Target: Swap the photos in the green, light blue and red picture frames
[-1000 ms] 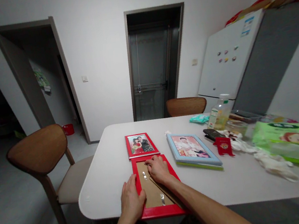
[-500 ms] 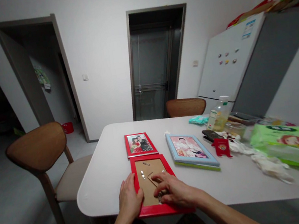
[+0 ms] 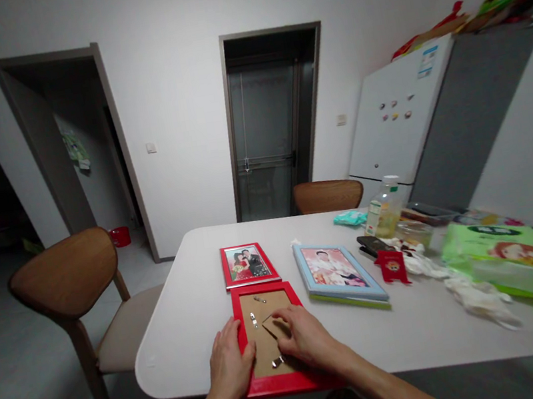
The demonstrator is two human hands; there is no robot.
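Observation:
A red picture frame (image 3: 318, 381) lies face down at the table's near edge, its brown backing board (image 3: 259, 345) upward. My left hand (image 3: 229, 362) grips the left border, thumb over the edge. My right hand (image 3: 311, 337) rests over the board's right side, index finger and thumb bent and apart beside the stand flap's (image 3: 270, 331) cut outline. Metal clips show at the top (image 3: 260, 299), left (image 3: 254, 321) and bottom (image 3: 277, 362). The right side of the board is hidden under my right hand.
Beyond lies another red frame (image 3: 252, 284) with a couple's photo. To the right, a blue frame (image 3: 345, 295) rests on a green one (image 3: 364, 303). Further right are a red card (image 3: 393, 267), a phone (image 3: 375, 243), a bottle (image 3: 386, 211), crumpled tissues (image 3: 479, 300) and a green tissue pack (image 3: 518, 254).
My right hand has moved up slightly from the bottom clip, which now lies crosswise and in view. The left hand stays on the border. The camera view has tilted slightly.

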